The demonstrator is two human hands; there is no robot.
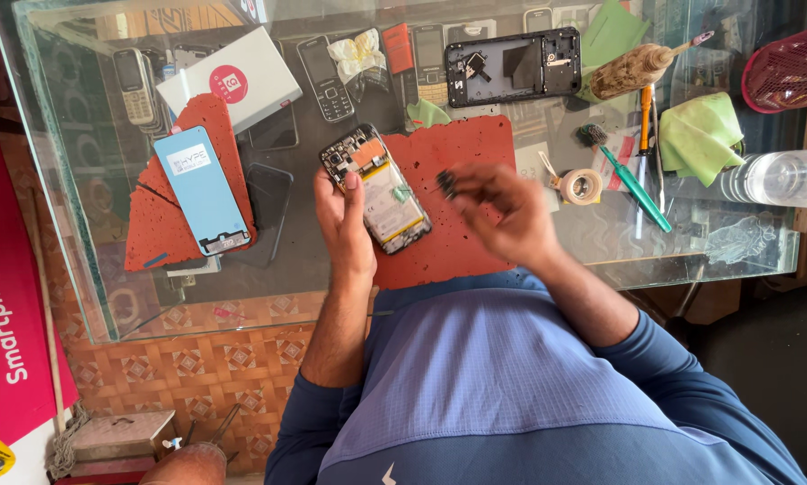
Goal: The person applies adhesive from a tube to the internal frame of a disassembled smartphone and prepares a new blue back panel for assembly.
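Nearest the camera is the person's blue shirt (502,386), its sleeves running up to two bare forearms that reach over the near edge of the glass tabletop (89,269). The left hand (345,224) lies along the left side of an opened smartphone (381,187), fingers curled loosely against its edge and the thumb laid on its upper left corner, steadying it rather than lifting it. The phone rests tilted on a red work mat (457,162) near the middle of the near edge, back cover off, with its circuit board and battery showing. The right hand (502,211) hovers just right of the phone over the same mat; it is blurred, fingers drawn together round a small dark object (446,183) at the fingertips, close to the phone's right edge; whether that object touches the phone cannot be told. Toward the left edge a light blue phone panel (203,190) lies on more pieces of red mat, with a white box (233,79) behind it. Along the far edge sits a black phone frame (514,65) among several keypad phones. To the right of the mat are a roll of tape (581,187), a green-handled brush (632,184), an orange-handled tool (645,112) and a green cloth (700,135), with a clear plastic bottle (776,178) at the right edge.
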